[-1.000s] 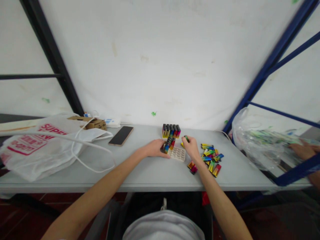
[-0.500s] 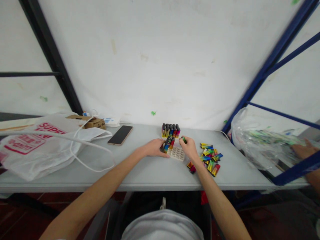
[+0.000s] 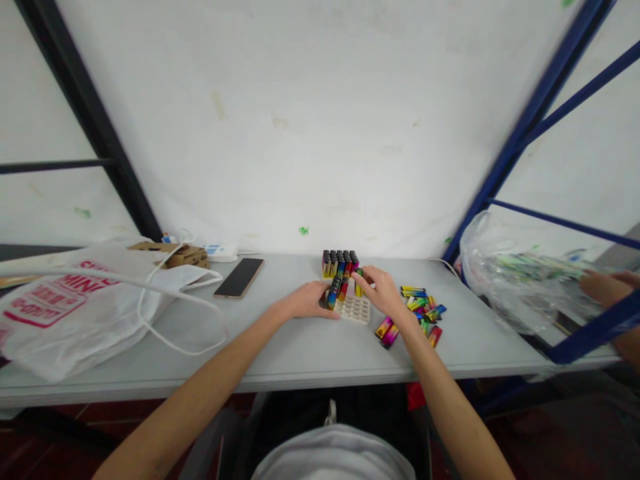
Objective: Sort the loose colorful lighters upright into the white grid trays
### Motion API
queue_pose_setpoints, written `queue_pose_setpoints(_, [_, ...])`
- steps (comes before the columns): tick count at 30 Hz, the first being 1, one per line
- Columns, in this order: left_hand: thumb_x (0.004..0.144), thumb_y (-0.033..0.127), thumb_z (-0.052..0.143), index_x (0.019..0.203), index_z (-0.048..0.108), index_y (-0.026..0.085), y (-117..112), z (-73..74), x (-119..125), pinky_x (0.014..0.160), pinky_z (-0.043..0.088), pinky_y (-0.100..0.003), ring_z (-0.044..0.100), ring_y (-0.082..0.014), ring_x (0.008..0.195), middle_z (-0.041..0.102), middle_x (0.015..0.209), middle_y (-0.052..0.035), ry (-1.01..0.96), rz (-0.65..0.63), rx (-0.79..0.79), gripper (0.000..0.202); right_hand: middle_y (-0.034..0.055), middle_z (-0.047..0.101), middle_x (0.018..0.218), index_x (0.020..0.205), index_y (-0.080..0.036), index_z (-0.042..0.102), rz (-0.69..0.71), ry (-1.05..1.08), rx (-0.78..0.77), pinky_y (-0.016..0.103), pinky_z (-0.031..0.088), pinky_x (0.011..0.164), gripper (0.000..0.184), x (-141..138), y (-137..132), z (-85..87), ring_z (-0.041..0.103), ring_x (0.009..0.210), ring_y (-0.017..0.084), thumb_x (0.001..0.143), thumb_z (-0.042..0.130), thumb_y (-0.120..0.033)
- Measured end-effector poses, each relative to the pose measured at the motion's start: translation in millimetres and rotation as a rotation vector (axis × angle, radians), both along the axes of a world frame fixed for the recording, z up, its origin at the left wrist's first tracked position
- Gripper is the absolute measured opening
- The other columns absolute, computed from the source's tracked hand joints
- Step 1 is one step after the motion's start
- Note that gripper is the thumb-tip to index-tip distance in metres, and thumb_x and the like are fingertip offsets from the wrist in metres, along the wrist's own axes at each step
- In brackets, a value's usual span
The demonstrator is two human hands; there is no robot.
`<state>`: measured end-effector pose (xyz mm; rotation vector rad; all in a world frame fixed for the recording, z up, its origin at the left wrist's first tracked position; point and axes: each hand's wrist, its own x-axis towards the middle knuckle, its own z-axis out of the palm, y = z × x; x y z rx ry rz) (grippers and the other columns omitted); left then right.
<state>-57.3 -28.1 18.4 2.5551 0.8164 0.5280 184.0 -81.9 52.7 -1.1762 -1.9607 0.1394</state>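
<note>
My left hand (image 3: 311, 300) grips the left side of a pale tray (image 3: 357, 309) with rows of holes, thumb along its near edge. Several lighters (image 3: 333, 296) with shiny multicoloured bodies and black tops stand upright in the tray's left part, beside my fingers. Between the fingertips of my right hand (image 3: 379, 288) is a yellow-green lighter (image 3: 359, 283), held upright at the tray's far right part; whether its lower end sits in a hole I cannot tell. Right behind the tray stands a block of upright lighters (image 3: 341, 261). Loose lighters (image 3: 425, 305) lie piled to the right, partly behind my right forearm.
A phone (image 3: 240, 277) lies left of the tray. Further left are a white plastic bag (image 3: 80, 300), a white cable (image 3: 170, 340) and a cardboard box (image 3: 187, 256). At right, a clear plastic bag (image 3: 505, 280) lies by the blue frame (image 3: 520, 140), near another person's hand (image 3: 605, 287).
My right hand has moved from beside the tray to its far right part, and the lighter in it is now upright. My left hand stays at the tray.
</note>
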Motion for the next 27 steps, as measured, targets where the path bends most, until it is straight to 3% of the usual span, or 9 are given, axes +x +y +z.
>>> queue_pose_setpoints(3, [0.075, 0.057, 0.085, 0.123, 0.068, 0.016, -0.2, 0.9, 0.1, 0.092, 0.052, -0.036, 0.070, -0.0311, 0.105, 0.075, 0.120, -0.0114, 0.013, -0.008, 0.007, 0.065, -0.0019, 0.054, 0.056, 0.067, -0.022, 0.056, 0.049, -0.073, -0.110, 0.028, 0.034, 0.059, 0.047, 4.7, -1.8, 1.9, 0.043, 0.052, 0.014, 0.100, 0.054, -0.055])
queue_pose_setpoints(7, [0.075, 0.058, 0.085, 0.122, 0.068, 0.017, -1.3, 2.6, 0.2, 0.089, 0.053, -0.035, 0.071, -0.0317, 0.104, 0.075, 0.117, -0.0100, 0.031, 0.013, 0.007, 0.065, 0.0001, 0.066, 0.060, 0.077, -0.021, 0.069, 0.156, -0.045, -0.219, 0.027, 0.036, 0.057, 0.037, 3.3, -1.0, -3.6, 0.050, 0.052, 0.015, 0.096, 0.062, -0.052])
queue_pose_setpoints(10, [0.074, 0.059, 0.085, 0.124, 0.067, 0.018, -1.6, 2.1, 0.1, 0.090, 0.053, -0.035, 0.070, -0.0325, 0.106, 0.075, 0.117, -0.0097, 0.022, 0.014, 0.018, 0.067, 0.0005, 0.067, 0.060, 0.077, -0.021, 0.070, 0.199, -0.056, -0.286, 0.026, 0.037, 0.056, 0.030, -1.8, 1.3, -8.8, 0.052, 0.051, 0.015, 0.094, 0.064, -0.045])
queue_pose_setpoints(17, [0.073, 0.059, 0.086, 0.121, 0.067, 0.018, 1.0, -1.7, 0.3, 0.092, 0.053, -0.036, 0.070, -0.0332, 0.107, 0.075, 0.117, -0.0101, 0.008, 0.008, 0.023, 0.065, 0.0024, 0.069, 0.069, 0.087, -0.021, 0.069, 0.122, -0.211, -0.228, 0.026, 0.035, 0.060, 0.013, -15.1, 4.8, -16.4, 0.056, 0.059, 0.017, 0.095, 0.066, -0.031])
queue_pose_setpoints(23, [0.075, 0.059, 0.084, 0.117, 0.068, 0.018, 1.2, -1.3, 0.2, 0.091, 0.052, -0.035, 0.070, -0.0328, 0.106, 0.076, 0.115, -0.0098, 0.018, 0.001, 0.028, 0.060, 0.0038, 0.066, 0.064, 0.072, -0.021, 0.064, -0.117, -0.325, -0.246, 0.028, 0.027, 0.056, 0.030, -20.5, 2.4, -21.9, 0.053, 0.056, 0.016, 0.091, 0.075, -0.042])
queue_pose_setpoints(27, [0.075, 0.060, 0.084, 0.119, 0.068, 0.018, 0.8, -1.4, 0.5, 0.090, 0.053, -0.036, 0.070, -0.0327, 0.106, 0.075, 0.117, -0.0101, 0.010, 0.012, 0.019, 0.062, 0.0013, 0.064, 0.059, 0.069, -0.021, 0.065, -0.009, -0.276, -0.277, 0.027, 0.030, 0.055, 0.038, -6.6, 5.4, -19.0, 0.050, 0.053, 0.015, 0.093, 0.070, -0.050])
